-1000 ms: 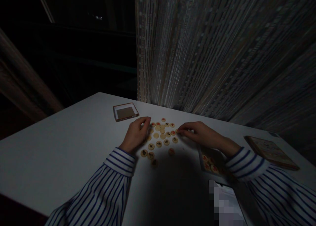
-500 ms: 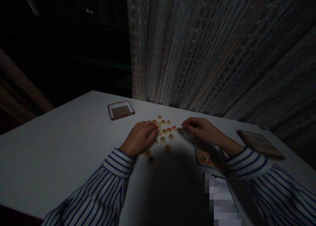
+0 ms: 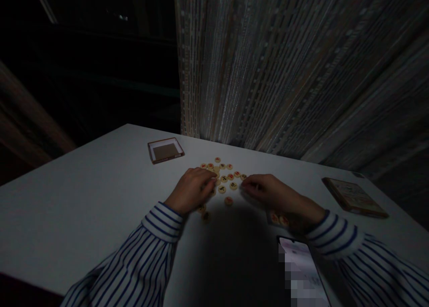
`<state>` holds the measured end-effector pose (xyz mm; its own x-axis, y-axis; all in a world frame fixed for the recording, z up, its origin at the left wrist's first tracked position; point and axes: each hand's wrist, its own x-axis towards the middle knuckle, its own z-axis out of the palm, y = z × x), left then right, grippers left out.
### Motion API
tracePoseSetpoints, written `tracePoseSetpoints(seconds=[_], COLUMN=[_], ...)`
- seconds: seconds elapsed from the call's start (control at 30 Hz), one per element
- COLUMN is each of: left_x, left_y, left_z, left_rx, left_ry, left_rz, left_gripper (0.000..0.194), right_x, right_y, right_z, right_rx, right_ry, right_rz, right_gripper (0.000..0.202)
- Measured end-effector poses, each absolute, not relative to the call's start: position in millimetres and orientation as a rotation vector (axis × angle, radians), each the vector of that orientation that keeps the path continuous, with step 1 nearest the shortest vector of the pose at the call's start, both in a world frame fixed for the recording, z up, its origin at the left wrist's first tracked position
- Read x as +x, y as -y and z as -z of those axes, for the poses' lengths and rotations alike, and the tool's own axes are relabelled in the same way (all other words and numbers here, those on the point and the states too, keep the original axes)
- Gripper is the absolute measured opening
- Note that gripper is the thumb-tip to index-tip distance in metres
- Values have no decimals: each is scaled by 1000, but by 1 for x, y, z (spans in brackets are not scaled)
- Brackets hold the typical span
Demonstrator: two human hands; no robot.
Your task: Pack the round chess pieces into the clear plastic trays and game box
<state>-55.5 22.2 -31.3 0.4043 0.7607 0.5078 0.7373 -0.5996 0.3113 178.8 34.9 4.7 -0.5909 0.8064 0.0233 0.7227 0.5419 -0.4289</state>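
Observation:
Round xiangqi pieces (image 3: 224,178) with red or black characters lie scattered on the white table, some face down and plain. My left hand (image 3: 191,191) rests at their left side, palm down. Its fingers reach over a plain piece (image 3: 216,169), with the thumb held apart below. Beside the right edge of the pieces is my right hand (image 3: 273,193), fingers curled and drawn together. Whatever its fingertips hold, if anything, is hidden. A black-marked piece (image 3: 233,186) lies just left of those fingertips. My right forearm partly covers a shallow tray with red-marked pieces (image 3: 283,220).
An open box lid or tray (image 3: 166,151) sits at the back left of the table. A phone (image 3: 303,269) lies near me at the right. Farther right is a flat box (image 3: 355,197) with a printed top. A string curtain (image 3: 241,74) hangs behind the table.
My right hand has moved down and slightly left, now covering more of the tray. My left thumb and fingers look farther apart. The view has shifted slightly.

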Motion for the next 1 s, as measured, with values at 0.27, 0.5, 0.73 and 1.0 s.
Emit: tracePoseSetpoints(seconds=[0.27, 0.5, 0.73, 1.0], left_x=[-56, -55, -53, -45], left_y=[-23, -22, -21, -17], left_z=[32, 31, 33, 31], left_rx=[2607, 2591, 2586, 2462], left_ry=[-1398, -1421, -1389, -1338], left_rz=[-943, -935, -919, -917], left_gripper=[22, 23, 23, 24], right_x=[156, 146, 148, 147], right_y=[-22, -19, -25, -21], right_z=[18, 21, 33, 27], right_rx=[-1296, -1281, -1254, -1219], right_ry=[2732, 2789, 2726, 2560], right_rz=[-318, -254, -258, -252], right_gripper=[29, 23, 15, 10])
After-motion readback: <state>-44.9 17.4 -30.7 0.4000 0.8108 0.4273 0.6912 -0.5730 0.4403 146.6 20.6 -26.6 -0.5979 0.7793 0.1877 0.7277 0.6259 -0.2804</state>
